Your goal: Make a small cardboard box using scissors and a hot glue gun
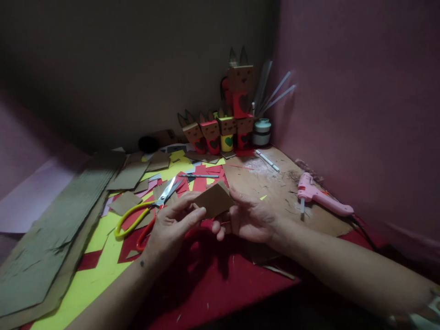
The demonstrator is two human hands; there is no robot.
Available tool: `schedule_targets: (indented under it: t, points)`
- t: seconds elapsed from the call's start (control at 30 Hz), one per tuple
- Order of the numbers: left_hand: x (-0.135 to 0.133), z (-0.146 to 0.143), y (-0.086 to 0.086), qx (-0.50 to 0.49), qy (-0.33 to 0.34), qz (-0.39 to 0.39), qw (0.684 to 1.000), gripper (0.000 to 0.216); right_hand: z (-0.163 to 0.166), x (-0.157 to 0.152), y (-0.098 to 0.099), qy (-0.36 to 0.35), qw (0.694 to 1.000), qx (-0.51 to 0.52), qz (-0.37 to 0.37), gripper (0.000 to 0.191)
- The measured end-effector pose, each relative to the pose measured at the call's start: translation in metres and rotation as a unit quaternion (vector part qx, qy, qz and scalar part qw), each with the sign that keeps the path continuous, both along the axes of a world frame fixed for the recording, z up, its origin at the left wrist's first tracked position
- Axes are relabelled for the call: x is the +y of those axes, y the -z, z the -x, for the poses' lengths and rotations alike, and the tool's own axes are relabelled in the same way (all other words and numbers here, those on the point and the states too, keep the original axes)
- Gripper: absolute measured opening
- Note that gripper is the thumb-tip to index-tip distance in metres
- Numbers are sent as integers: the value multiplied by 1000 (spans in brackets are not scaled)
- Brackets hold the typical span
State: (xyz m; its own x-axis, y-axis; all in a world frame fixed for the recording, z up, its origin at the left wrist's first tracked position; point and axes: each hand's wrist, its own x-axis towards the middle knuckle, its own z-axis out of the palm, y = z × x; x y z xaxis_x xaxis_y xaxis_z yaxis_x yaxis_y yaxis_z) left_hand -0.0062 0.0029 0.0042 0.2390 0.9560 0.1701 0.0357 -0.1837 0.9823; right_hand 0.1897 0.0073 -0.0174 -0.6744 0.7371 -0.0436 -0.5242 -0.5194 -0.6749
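Brown cardboard [215,200], one piece, is pinched by two hands [173,222] near one pair of scissors [161,200].

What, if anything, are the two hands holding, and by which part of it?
A small piece of cardboard: the left hand holds it at its left end, the right hand at its right edge.
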Motion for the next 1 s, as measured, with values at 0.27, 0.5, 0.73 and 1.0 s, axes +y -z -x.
schedule_targets:
  t: [0.27, 0.5, 0.73, 1.0]
  points:
    - [-9, -5, -6, 143, 89, -212, 963, 32, 2, -3, -11, 86, 996, 13, -4, 53]
    - [-8, -8, 6, 230, -13, -217, 948, 45, 11, -5, -3, 62, 998, 7, 10, 56]
    - [-4, -7, 8, 284, -34, -292, 913, 35, 12, -2, 7, 77, 997, -12, 12, 45]
    - [4, -1, -11, -15, -37, -4, 999, 16, 1, -5, 9, -55, 997, -9, 45, 56]
